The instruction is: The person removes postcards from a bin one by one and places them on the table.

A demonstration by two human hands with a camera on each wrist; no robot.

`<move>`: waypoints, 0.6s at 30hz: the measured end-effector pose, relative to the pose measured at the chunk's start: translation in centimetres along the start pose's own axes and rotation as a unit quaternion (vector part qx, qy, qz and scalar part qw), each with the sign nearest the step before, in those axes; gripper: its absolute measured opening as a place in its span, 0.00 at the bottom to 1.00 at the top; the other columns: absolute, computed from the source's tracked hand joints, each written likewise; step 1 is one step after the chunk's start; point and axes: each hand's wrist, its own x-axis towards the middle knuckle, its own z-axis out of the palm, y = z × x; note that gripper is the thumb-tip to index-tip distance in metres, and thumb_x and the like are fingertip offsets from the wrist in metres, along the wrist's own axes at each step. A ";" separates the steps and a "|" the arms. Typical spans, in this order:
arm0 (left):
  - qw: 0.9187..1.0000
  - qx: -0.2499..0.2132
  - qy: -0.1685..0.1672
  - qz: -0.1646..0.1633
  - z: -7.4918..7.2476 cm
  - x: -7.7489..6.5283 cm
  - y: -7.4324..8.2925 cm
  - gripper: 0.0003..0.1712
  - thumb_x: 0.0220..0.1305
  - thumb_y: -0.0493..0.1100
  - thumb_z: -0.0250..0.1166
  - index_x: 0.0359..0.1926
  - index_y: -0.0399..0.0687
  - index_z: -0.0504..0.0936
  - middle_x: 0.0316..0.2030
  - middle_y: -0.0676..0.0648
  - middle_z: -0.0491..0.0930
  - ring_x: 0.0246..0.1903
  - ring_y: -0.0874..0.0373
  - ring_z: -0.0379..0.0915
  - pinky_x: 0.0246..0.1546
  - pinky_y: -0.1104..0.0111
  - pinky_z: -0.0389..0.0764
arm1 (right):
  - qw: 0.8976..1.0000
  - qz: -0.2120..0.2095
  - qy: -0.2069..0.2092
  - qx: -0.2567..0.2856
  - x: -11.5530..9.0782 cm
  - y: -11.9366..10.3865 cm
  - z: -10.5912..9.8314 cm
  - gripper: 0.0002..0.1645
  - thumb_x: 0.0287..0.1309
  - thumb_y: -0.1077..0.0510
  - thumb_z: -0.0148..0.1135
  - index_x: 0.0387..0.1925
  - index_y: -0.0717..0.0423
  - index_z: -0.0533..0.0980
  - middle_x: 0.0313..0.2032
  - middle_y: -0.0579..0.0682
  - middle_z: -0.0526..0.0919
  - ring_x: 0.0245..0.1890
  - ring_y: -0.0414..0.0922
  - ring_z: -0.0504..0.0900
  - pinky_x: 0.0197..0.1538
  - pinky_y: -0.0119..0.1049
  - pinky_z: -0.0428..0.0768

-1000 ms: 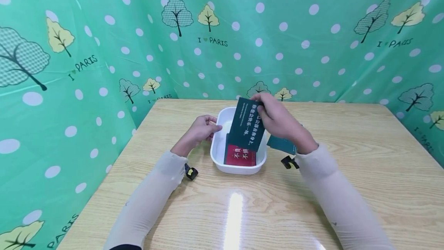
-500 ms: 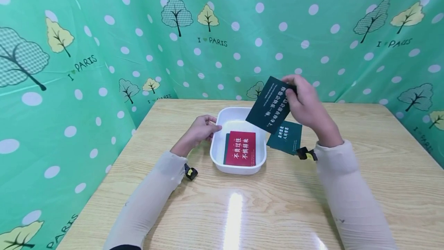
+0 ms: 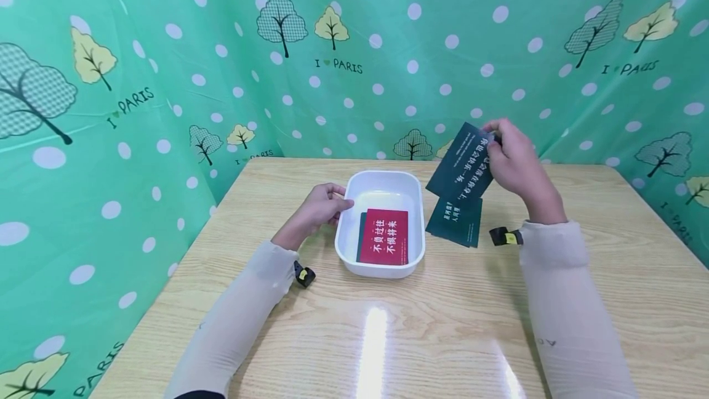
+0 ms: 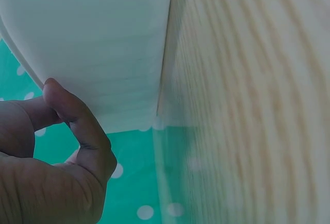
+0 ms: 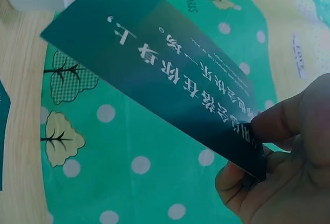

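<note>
My right hand pinches a dark green card by its edge, holding it tilted in the air. White Chinese writing covers the card, seen close in the right wrist view. Below it, more green cards lie on the table, partly overlapped by the held one. A white plastic tub stands to their left. In it a red card lies over a green one, of which only a strip shows. My left hand grips the tub's left rim, thumb and fingers meeting there in the left wrist view.
The pale wooden table extends around the tub and cards. Behind and to the left hangs a green curtain with white dots and trees. A black wrist mount sits under the right wrist, another under the left.
My right hand has carried the green card from above the tub to the right, over the cards on the table. The red card in the tub is now uncovered. My left hand stays put.
</note>
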 end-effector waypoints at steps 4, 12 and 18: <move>1.000 -0.001 -0.001 0.000 0.0 0.1 0.0 0.23 0.64 0.40 0.66 0.56 0.39 0.70 0.39 0.38 0.78 0.24 0.56 0.73 0.22 0.68 0.79 | 1.000 0.015 -0.021 -0.006 0.2 1.2 0.0 0.18 0.73 0.66 0.33 0.59 0.69 0.63 0.51 0.68 0.71 0.45 0.60 0.75 0.40 0.51 0.76; 1.000 0.003 0.000 -0.001 0.0 0.2 -0.1 0.21 0.64 0.40 0.66 0.55 0.41 0.71 0.39 0.37 0.78 0.24 0.55 0.73 0.22 0.68 0.79 | 0.995 0.053 -0.086 -0.017 0.5 3.6 1.1 0.20 0.71 0.67 0.33 0.59 0.69 0.63 0.49 0.68 0.73 0.44 0.60 0.75 0.44 0.53 0.76; 1.000 0.003 -0.006 -0.004 -0.1 0.1 0.1 0.23 0.65 0.40 0.66 0.57 0.40 0.70 0.42 0.35 0.78 0.25 0.54 0.73 0.26 0.64 0.80 | 0.987 0.074 -0.138 -0.028 0.7 5.0 2.3 0.21 0.68 0.68 0.33 0.59 0.69 0.63 0.49 0.68 0.72 0.45 0.59 0.74 0.46 0.51 0.74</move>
